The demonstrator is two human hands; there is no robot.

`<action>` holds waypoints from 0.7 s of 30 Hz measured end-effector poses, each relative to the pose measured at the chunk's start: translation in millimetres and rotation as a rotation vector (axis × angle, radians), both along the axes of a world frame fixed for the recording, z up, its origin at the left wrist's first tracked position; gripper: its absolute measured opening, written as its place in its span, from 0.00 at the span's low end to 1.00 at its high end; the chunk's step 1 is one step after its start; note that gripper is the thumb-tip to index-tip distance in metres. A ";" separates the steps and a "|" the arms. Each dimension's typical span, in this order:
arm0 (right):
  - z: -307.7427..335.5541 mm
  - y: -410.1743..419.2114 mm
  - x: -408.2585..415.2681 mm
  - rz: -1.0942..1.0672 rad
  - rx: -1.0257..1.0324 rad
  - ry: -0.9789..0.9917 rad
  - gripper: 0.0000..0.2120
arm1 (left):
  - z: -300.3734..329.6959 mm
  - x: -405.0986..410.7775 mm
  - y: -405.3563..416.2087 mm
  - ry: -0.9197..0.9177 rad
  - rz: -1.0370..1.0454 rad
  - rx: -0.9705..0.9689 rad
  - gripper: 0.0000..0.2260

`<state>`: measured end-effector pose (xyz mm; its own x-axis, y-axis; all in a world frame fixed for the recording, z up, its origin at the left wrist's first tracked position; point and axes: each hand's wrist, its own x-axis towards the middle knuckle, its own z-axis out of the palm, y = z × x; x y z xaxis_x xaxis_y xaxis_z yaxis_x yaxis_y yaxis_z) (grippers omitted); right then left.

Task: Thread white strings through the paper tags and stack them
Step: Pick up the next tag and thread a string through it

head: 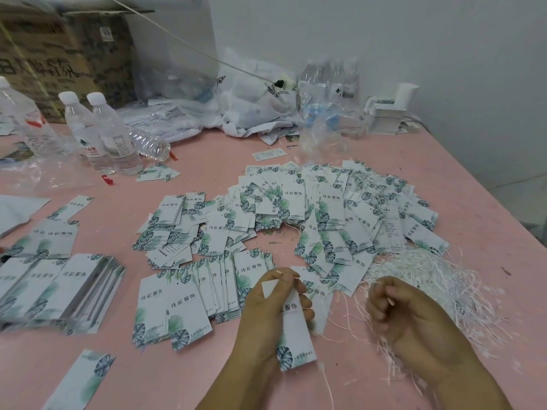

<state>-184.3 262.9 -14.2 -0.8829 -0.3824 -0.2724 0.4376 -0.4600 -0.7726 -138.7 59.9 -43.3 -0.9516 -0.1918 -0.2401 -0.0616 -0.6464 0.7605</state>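
Left hand (275, 306) is pinching one tag (296, 335) upright by its top edge; right hand (393, 309) is curled round a thin string (391, 301). I'd keep the hole clear of the thumb. String pile (429, 279) sits just past the right hand, loose tags (296, 214) beyond both.

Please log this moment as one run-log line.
left hand: holds paper tag | right hand: pinches white string | string pile: right | threading: not visible

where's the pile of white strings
In the head view, the strings lie on the pink table, right of the scattered tags, beyond the right hand.
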 end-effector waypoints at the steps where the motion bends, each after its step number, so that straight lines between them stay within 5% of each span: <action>1: -2.0 -1.8 -1.2 -0.039 -0.082 -0.020 0.08 | -0.4 -0.2 0.6 0.004 0.004 -0.005 0.04; 7: -7.0 -21.9 2.7 -0.212 -0.465 -0.159 0.07 | -0.9 4.1 6.3 0.011 -0.060 -0.127 0.08; 11: -11.2 -29.2 6.5 -0.177 -0.482 -0.136 0.17 | 2.8 9.0 11.6 0.023 -0.172 -0.196 0.09; 13: -12.6 -33.9 9.6 -0.164 -0.303 -0.034 0.18 | 4.5 9.8 13.2 0.023 -0.199 -0.230 0.10; 18: -22.5 -40.5 21.4 -0.151 0.553 0.544 0.12 | 8.7 11.8 16.4 -0.026 -0.258 -0.184 0.09; 21: -27.0 -44.4 24.7 -0.092 0.708 0.658 0.16 | 11.6 11.6 14.8 -0.068 -0.276 -0.091 0.04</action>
<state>-159.6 218.5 -41.3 -0.9592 -0.2420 0.1463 -0.1958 0.1948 -0.9611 -127.1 74.7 -31.6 -0.9532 0.0479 -0.2986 -0.2780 -0.5278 0.8026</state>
